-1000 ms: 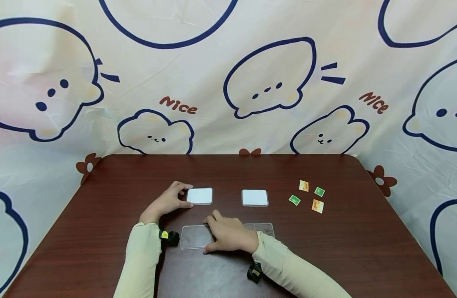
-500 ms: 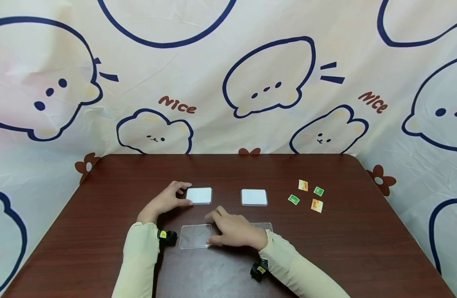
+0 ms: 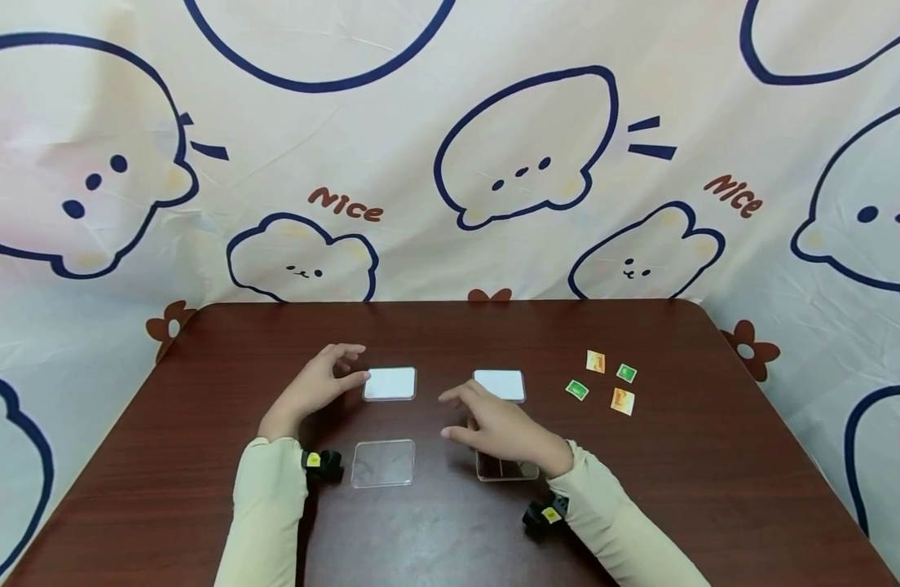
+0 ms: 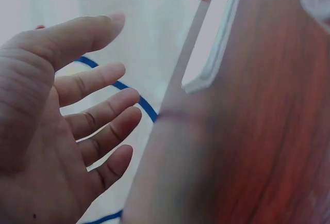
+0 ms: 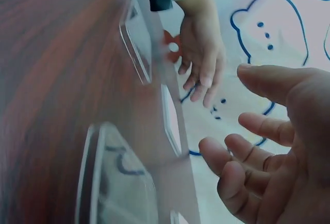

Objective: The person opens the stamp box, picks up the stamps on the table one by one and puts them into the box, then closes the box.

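The left hand (image 3: 318,390) hovers just beside a rounded rectangular piece, the left white piece (image 3: 390,384), which lies flat with a smooth matte face inside a thin clear rim. Its fingers are loosely spread and gently bent, the palm bare; the left wrist view shows a gap between fingertips and rim. The right hand (image 3: 501,425) is likewise relaxed and empty, fingers apart and slightly curved, held over the far part of a shallow clear box, the right box (image 3: 494,470), whose plastic is glassy and crossed by a thin line. Just beyond it lies the right white piece (image 3: 503,385), of the same shape, partly behind the fingers. In front of the left white piece rests the left box (image 3: 383,463), transparent, with rounded corners and a pale shiny edge. Four small paper-like rectangles lie apart at right: two orange pieces (image 3: 623,401) and two green pieces (image 3: 577,390). The desk (image 3: 670,481) is dark reddish brown, streaked with wood grain and softly glossy, before a creased cream cloth (image 3: 413,155) printed with blue outlines.
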{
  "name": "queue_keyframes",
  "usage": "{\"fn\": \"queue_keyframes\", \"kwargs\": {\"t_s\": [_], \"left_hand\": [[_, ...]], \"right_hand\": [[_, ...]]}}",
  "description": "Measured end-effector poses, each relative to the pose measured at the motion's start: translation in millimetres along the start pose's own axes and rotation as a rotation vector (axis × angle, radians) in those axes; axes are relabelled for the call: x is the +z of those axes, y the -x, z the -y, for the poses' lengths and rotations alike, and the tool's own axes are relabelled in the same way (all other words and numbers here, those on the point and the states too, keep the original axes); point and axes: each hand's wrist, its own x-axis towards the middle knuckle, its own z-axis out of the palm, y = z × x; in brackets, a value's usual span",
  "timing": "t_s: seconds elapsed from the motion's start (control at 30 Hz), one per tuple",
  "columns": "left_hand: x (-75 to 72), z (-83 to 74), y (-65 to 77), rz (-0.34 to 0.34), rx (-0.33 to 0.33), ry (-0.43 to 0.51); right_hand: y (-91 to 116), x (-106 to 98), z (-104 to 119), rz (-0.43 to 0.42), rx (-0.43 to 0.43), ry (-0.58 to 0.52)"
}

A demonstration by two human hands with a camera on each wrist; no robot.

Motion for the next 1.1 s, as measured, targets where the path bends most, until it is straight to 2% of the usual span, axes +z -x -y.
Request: {"fn": "queue_keyframes", "kwargs": {"t_s": [0.17,0.33,0.57,0.9,1.1], "left_hand": [[5.9,-11.9,-0.8,-0.015,0.063,0.009],[23.0,-28.6,-5.0,-0.017,0.107,0.028],[49.9,-58.0,-12.1,-0.004,0.098,0.036],[80.9,-88.7,-28.8,0.025,0.130,0.006],[92.3,-100.2,-37.8,0.055,0.135,-0.010]], "right_hand": [[10.1,-14.0,-13.0,-0.036,0.008,-0.045],[27.9,-29.1,-33.5,-0.105,0.038,-0.097],[60.5,-49.2,-67.1,-0.213,0.118,-0.081],[84.6,-70.0,-99.2,-0.286,0.225,-0.059],[95.3,-78.1,-113.3,-0.328,0.280,-0.052]]}}
